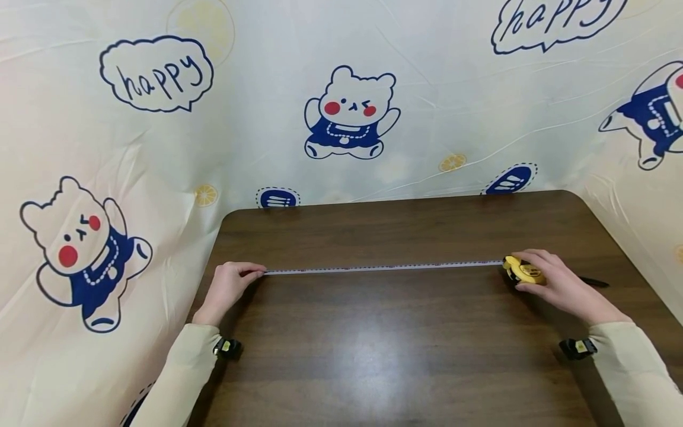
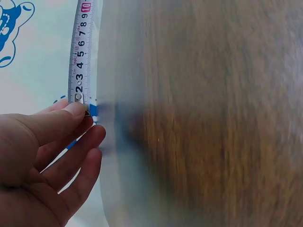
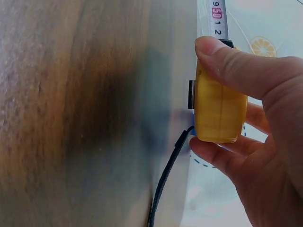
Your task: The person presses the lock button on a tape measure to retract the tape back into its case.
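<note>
Between my two hands a white measuring tape blade stretches straight across, above the brown table. My left hand pinches its metal end hook between thumb and forefinger, the other fingers loosely bent. My right hand grips the yellow and black tape measure case. In the right wrist view, the thumb lies along the top of the case, by the mouth where the blade comes out just past the red 50 mark. A black wrist strap hangs from the case.
The brown wooden table has rounded far corners. Behind and beside it hangs a pale cloth printed with bears and "happy" bubbles. A small dark camera sits on each wrist, the left one and the right one, over light sleeves.
</note>
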Tool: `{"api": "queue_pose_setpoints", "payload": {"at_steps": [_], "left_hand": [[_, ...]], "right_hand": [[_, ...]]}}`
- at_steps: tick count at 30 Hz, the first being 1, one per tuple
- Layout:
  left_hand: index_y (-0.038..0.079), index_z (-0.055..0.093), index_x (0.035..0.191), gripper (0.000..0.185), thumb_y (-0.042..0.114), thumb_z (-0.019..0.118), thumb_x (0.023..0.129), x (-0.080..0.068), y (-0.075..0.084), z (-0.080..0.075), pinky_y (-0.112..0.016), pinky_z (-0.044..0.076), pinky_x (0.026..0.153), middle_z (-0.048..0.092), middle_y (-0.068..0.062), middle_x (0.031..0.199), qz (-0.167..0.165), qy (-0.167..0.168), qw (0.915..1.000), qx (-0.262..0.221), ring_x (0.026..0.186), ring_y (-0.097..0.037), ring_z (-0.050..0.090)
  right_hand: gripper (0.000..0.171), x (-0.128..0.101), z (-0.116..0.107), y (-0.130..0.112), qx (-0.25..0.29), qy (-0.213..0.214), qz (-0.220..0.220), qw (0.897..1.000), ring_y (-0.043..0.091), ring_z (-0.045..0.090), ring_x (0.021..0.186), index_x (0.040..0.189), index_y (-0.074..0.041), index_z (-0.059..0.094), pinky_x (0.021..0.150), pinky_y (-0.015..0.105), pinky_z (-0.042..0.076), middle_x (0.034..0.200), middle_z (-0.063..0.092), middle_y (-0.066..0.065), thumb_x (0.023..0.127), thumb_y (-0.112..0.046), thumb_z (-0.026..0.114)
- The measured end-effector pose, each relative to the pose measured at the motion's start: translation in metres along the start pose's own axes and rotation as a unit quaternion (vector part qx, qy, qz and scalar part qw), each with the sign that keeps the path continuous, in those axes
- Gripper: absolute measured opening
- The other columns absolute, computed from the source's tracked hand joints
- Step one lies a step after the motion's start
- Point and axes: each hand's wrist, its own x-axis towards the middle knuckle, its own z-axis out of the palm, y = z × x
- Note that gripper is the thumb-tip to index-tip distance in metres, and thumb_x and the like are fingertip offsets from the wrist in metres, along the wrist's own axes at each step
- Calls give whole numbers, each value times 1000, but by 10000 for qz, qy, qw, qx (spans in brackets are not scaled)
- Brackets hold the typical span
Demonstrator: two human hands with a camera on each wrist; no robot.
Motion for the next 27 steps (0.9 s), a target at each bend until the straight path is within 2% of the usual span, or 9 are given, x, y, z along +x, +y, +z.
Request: {"api": "queue_pose_setpoints", "payload": {"at_steps": [3,7,19,27], "left_hand": [[7,84,101,10,5,78,93,1,2,2,-51,59,87,80,-10,100,49,8,10000,-27,98,-31,76],[8,84,102,11,5,77,93,1,4,3,-51,59,88,80,-9,101,19,-57,9999,-91,98,-30,75],[8,84,102,11,6,78,93,4,8,8,-51,59,88,80,-9,101,-4,-57,9999,-159,99,-31,75],[8,84,102,11,6,77,94,4,10,10,-51,59,88,80,-9,102,-31,-95,9997,-216,100,-30,75]], "right_hand": [[68,1,1,-1,-10,21,-86,10000,35,55,109,133,-1,62,87,31,37,126,60,20,72,-2,92],[68,1,2,-2,1,0,-123,9999,34,55,108,133,-2,62,87,25,36,125,61,19,73,-3,92],[67,3,2,-6,-20,-91,-62,9999,32,55,108,134,-3,62,86,25,36,126,61,17,74,-7,93],[70,7,5,-8,-31,-27,-158,9999,32,55,108,134,-3,62,86,31,37,125,61,18,72,-6,94]]}}
